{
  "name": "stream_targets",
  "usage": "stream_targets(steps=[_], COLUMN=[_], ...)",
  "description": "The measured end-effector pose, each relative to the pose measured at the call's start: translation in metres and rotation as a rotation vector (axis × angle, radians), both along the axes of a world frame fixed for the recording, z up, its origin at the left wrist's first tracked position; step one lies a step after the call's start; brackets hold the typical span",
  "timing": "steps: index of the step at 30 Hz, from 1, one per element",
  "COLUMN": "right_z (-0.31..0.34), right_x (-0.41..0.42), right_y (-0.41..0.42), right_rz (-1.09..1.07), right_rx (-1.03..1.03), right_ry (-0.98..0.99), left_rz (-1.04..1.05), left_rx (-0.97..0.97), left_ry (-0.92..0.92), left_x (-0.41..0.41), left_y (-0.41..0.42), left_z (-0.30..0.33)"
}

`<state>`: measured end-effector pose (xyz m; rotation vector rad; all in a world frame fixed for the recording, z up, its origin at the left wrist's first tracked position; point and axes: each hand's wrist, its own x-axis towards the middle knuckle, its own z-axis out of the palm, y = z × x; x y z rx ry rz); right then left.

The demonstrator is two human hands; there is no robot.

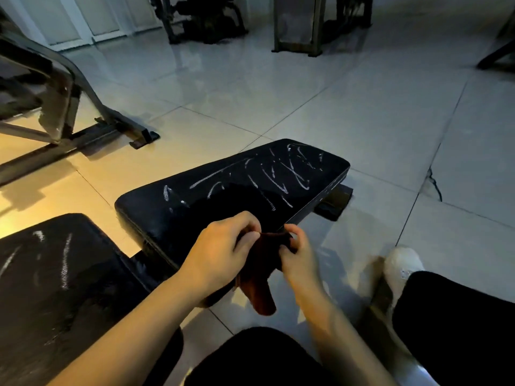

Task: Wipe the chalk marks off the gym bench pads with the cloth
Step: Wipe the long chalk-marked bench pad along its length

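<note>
Cloth, soft, limp, light; left hand and right hand pinch its top edge, tail dangling below. Bunch before wiping chalk marks beyond.

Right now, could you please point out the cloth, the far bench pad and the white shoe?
cloth [260, 296]: head view, hanging lower end.
far bench pad [315, 168]: head view, chalk-marked top.
white shoe [402, 264]: head view, toe.
</note>
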<state>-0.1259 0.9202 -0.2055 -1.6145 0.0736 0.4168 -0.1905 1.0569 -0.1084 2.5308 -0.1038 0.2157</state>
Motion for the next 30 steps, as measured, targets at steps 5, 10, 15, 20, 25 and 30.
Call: stream_targets(steps=[5,10,15,20,25,30], right_z=[-0.020,-0.004,0.028,0.035,0.011,0.007], right_x=[0.022,0.030,0.039,0.059,0.057,0.065], right_y=[-0.004,-0.026,-0.021,0.022,0.002,-0.014], right_rz=[-0.047,-0.099,-0.046,0.228,0.410,0.660], right_rx=[-0.179,-0.249,-0.326,-0.331,-0.610,-0.626], right_ry=[-0.111,-0.284,-0.664,-0.655,-0.697,-0.613], left_rz=[-0.038,0.073,0.327,0.587,0.698,0.701], left_rx=[0.029,0.039,-0.077,-0.259,-0.351,-0.294], left_ry=[0.028,0.065,0.087,0.034,0.086,0.186], left_x=[0.027,0.022,-0.014,-0.031,-0.027,-0.030], left_y=[-0.014,0.006,0.011,0.010,0.000,-0.009], left_z=[0.019,0.028,0.019,0.020,0.026,0.034])
